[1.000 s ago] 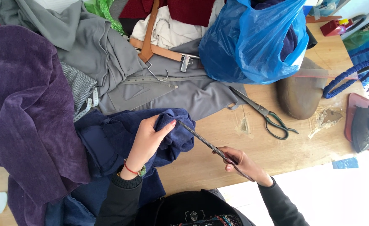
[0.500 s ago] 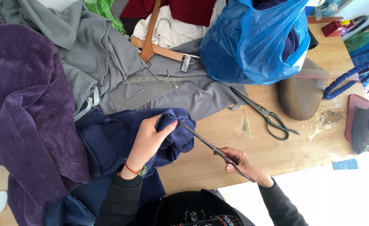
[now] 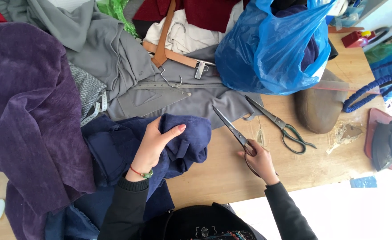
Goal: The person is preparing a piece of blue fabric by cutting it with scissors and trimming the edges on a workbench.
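Fingers of the left hand (image 3: 153,144) are bunching the navy fabric (image 3: 184,138) into a firm fold, steadying it, while the right hand (image 3: 260,160) is gripping closed scissors (image 3: 231,129) angled toward that cloth.

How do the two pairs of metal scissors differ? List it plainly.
The scissors in the right hand are gripped at the handles, blades pointing up-left toward the dark blue fabric held by the left hand. The green-handled scissors lie untouched on the wooden table, nearer the blue plastic bag. Their handles show fully; the held pair's are hidden. Both have long, dark blades pointing up-left.
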